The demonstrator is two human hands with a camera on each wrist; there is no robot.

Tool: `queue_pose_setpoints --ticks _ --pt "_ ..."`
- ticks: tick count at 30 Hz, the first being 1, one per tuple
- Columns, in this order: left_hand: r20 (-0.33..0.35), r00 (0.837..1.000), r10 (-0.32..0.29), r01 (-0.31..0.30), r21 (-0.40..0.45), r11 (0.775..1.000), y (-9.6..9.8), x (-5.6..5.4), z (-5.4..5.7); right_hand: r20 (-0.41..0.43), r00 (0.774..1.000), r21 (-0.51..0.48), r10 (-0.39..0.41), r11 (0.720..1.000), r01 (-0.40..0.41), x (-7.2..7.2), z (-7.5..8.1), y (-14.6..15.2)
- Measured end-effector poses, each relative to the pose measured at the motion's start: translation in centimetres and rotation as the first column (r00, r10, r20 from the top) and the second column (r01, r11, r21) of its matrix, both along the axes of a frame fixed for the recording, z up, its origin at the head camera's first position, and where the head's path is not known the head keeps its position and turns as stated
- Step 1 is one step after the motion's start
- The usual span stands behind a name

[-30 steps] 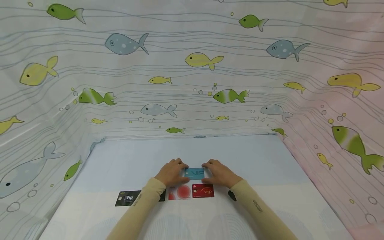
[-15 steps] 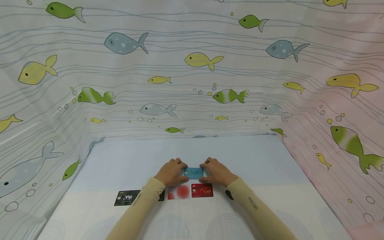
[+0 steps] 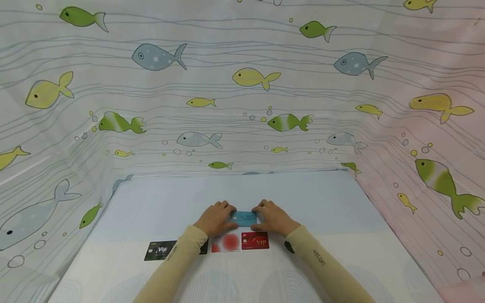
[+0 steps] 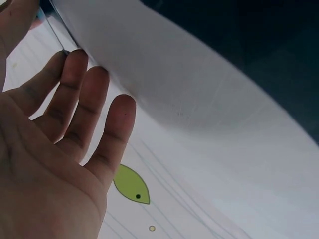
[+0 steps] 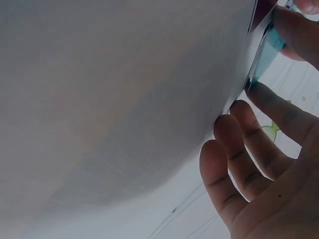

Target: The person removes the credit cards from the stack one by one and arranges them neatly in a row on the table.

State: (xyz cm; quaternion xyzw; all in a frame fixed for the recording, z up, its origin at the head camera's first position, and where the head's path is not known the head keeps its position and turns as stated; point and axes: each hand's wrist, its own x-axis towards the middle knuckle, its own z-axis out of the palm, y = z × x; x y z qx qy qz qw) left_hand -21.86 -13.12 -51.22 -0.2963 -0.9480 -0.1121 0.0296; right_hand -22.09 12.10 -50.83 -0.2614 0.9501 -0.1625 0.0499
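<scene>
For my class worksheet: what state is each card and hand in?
Blue card: face up, pinched at both ends
Left hand: pinching left end
Right hand: pinching right end
Red card: flat, face up
Red-spotted card: flat
Black Vip card: flat, partly covered
Possible dark card by left sleeve: mostly hidden

The right hand (image 5: pixel 284 194) held a teal card (image 5: pixel 268 52) between thumb and index finger, its other three fingers slightly bent, their tips at the pale worktop (image 5: pixel 99 99). Part of a dark red card (image 5: pixel 260 14) showed on the near side, close to the thumb. On the far side hung pale, thin-lined cloth (image 5: pixel 199 218), a green print (image 5: pixel 271 131) visible between the fingers.
</scene>
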Motion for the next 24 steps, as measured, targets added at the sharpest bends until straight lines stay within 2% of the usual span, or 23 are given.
queue_pose_setpoints --ticks 4,12,24 --pt "-0.01 1.0 -0.006 0.006 -0.005 1.0 -0.1 0.0 -0.2 -0.004 1.0 -0.007 0.008 1.0 -0.008 0.0 -0.1 0.1" --pt "0.042 0.999 -0.001 0.0 0.03 1.0 -0.2 0.2 0.4 -0.038 0.999 -0.032 0.02 0.999 -0.021 -0.2 -0.2 0.2" --pt "0.026 0.999 -0.029 0.026 0.09 0.996 -0.2 0.6 0.8 -0.055 0.998 -0.046 0.017 0.999 -0.019 0.3 0.4 0.4"
